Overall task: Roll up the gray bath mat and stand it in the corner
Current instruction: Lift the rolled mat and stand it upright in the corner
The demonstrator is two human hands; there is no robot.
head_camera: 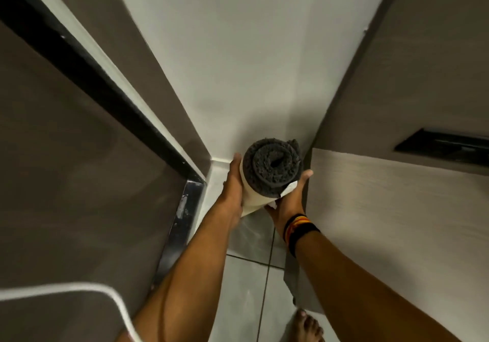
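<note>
The gray bath mat [272, 168] is rolled into a tight tube with its pale backing outside, and I look down on its dark shaggy top end. It stands upright against the white wall in the corner. My left hand [234, 185] presses flat on the roll's left side. My right hand [289, 198], with striped bands on the wrist, cups its right side and lower edge. The roll's bottom end is hidden behind my hands, so I cannot tell whether it rests on the floor.
A white wall [238, 63] rises behind the roll. A dark door frame [87, 77] and metal threshold strip [180, 225] lie to the left. A pale wood-grain panel [383, 222] with a black recessed handle [444, 146] stands on the right. Gray floor tiles [243, 283] and a bare foot [307, 328] show below.
</note>
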